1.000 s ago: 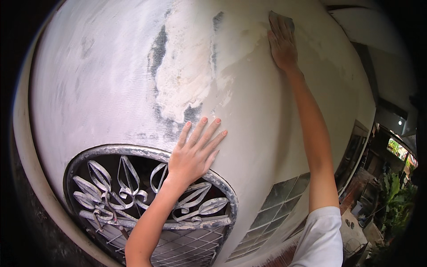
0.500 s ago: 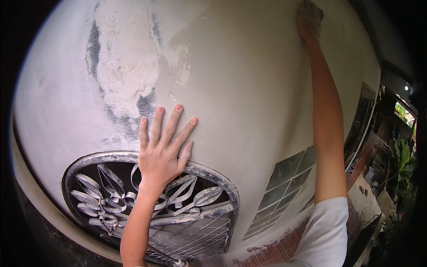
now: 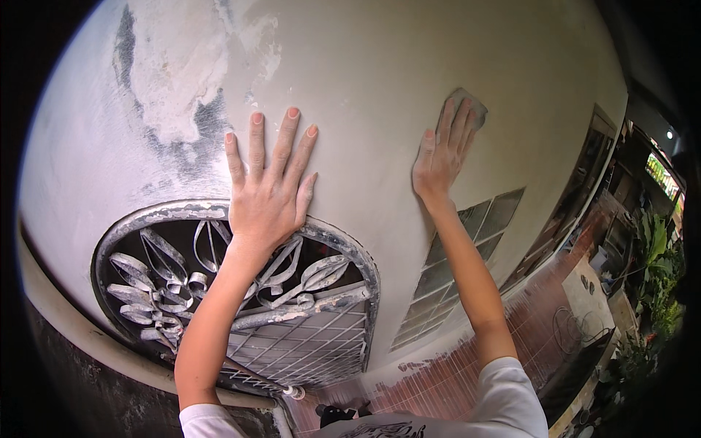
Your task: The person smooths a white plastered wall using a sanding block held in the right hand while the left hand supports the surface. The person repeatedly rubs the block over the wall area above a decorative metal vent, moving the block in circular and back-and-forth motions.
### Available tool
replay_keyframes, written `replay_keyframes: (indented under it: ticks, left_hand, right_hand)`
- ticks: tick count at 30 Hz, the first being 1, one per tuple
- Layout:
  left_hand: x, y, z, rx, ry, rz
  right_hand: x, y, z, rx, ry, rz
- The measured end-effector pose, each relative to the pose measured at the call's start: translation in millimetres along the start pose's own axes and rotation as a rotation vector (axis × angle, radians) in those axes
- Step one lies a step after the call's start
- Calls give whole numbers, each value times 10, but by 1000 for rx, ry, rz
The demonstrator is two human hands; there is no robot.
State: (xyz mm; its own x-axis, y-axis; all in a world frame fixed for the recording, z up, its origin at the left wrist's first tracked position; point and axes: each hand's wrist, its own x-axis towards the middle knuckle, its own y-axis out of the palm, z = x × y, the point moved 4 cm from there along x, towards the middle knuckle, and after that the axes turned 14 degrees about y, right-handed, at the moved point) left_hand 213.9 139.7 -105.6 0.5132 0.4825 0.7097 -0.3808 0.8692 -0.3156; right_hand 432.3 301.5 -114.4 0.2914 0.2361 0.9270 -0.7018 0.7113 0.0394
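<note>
Flat on the pale plastered wall (image 3: 365, 109), just above the arched window opening, rests my left hand (image 3: 266, 193). Its fingers are spread and hold nothing. Farther right, my right hand (image 3: 442, 157) presses a small grey piece of sandpaper (image 3: 478, 109) against the wall, fingers stretched over it; part of the sheet is hidden beneath them. White dust coats both hands. A rough patch (image 3: 175, 80) with white filler and dark scraped streaks lies up and left of my left hand.
Below my left hand, an arched metal grille (image 3: 328, 303) with leaf shapes and peeling paint fills the opening. A paned window (image 3: 467, 252) sits beneath my right forearm. Red floor tiles (image 3: 431, 390) lie below, with plants (image 3: 661, 255) at far right.
My right hand has come down and left along the wall with the sandpaper. My left hand keeps its place above the grille while the whole view has shifted.
</note>
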Motion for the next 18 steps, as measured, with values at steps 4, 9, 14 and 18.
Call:
replay_keyframes:
  ticks: [4,9,14,18]
  left_hand:
    - [56,37,-200,-86,109,22]
    - [-57,52,-327,-187,180,49]
    - [-385,55,-576,-350,250,81]
    - [-585,101,-857,-449,305,136]
  right_hand:
    - [29,107,709,-25,-258,107]
    - [1078,247,1267,-74,-476,-14]
    - [2216,379,1418,-271,-280,-125]
    - [2061,439,1532,-243,-260,-198]
